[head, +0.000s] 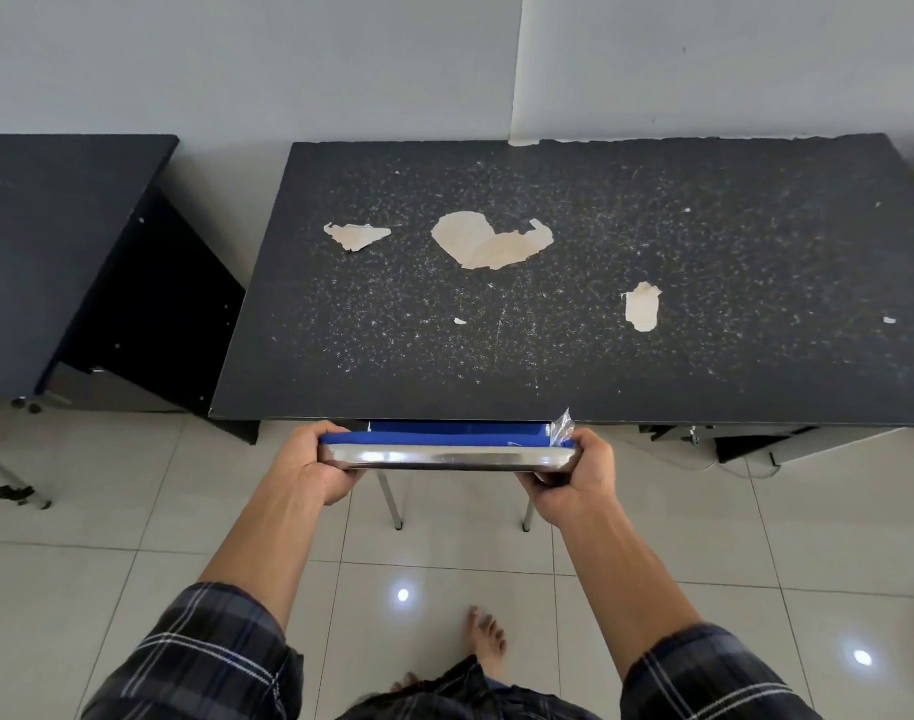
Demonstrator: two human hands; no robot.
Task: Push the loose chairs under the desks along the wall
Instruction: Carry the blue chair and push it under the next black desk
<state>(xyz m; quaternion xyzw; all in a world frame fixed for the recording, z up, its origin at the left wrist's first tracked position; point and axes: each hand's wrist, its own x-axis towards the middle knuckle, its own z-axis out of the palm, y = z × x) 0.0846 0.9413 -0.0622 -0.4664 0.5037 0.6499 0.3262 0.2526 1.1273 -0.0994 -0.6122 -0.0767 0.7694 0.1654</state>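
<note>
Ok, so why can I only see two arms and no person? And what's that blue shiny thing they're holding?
The camera sits on the person's head and looks down, so you see only their arms, checked sleeves and a bare foot. There is just this one picture. The left hand and the right hand each grip one end of the top of a blue chair with a shiny metal edge. Most of the chair is tucked under the black desk by the wall; two metal legs show below. The pale shapes on the desk are spots where its black skin has peeled off. A second desk stands to the left.
</note>
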